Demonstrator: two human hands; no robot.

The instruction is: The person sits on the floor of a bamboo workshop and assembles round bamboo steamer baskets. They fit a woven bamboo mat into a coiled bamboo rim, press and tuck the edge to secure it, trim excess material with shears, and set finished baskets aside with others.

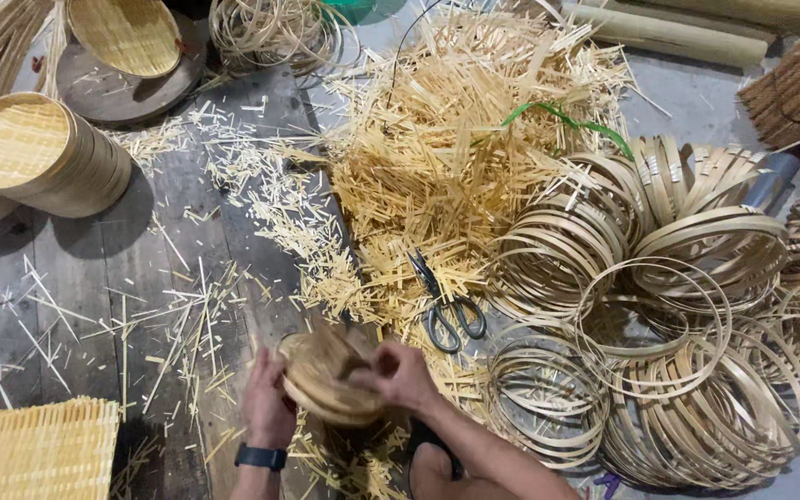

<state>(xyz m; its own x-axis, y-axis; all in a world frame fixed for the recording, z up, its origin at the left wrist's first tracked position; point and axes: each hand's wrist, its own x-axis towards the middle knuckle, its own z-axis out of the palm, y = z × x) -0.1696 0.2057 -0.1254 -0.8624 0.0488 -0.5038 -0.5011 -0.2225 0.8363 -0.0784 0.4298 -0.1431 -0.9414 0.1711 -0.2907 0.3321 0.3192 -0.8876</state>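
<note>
nearest the camera, both hands are closed on one small round woven bamboo tray (331, 375), held just above the plank floor (76, 287): the left hand (266, 403), with a dark wristwatch (260, 456) on the wrist, grips its left rim, and the right hand (403, 375) clasps the right side with the fingers curled over the edge. the tray is blurred, so whether its rim is fully bound cannot be told; by the look of it this piece is mid-work rather than finished. at the lower left corner lies a flat woven bamboo mat (34, 449). just beyond the hands a pair of scissors (444, 301) rests untouched on the near edge of a big heap of bamboo offcuts (456, 139). to the right sprawl many loose bamboo hoops (687, 315), not yet fitted to anything, which suggests a good deal of work is left. farther off at the left a stack of finished round trays (43, 157) lies on its side, with another tray (127, 35) on a round board behind it, so some pieces seem done. at the far top right lie bamboo poles (678, 32).
</note>
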